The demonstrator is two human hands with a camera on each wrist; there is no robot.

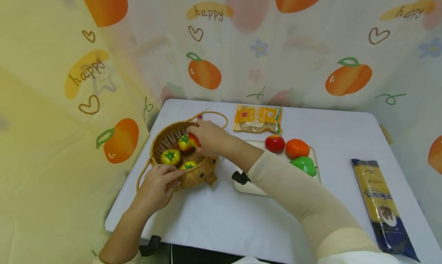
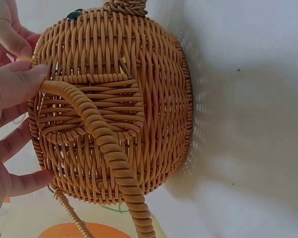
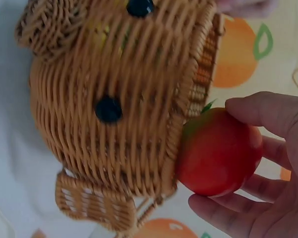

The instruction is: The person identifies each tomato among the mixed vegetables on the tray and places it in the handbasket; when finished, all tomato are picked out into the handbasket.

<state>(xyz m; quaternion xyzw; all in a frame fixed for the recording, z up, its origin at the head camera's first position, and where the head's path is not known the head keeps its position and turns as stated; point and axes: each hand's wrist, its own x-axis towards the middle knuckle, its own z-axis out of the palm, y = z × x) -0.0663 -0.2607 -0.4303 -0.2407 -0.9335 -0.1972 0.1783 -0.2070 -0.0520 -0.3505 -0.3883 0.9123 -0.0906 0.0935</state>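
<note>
A wicker basket with black button eyes and looped handles stands at the table's left. My right hand holds a red tomato between thumb and fingers, right at the basket's far rim. In the right wrist view the tomato shows a small green leaf and overlaps the rim. My left hand grips the basket's near rim, its thumb and fingers on the weave in the left wrist view. Inside the basket lie yellow-green tomatoes, one at the left, one near the hand and one partly hidden by the near rim.
Right of the basket, a cream tray bears a red apple-like fruit, an orange pumpkin and a green bell pepper; my right sleeve covers part of it. A yellow food bag lies behind, a gold-and-blue packet at far right.
</note>
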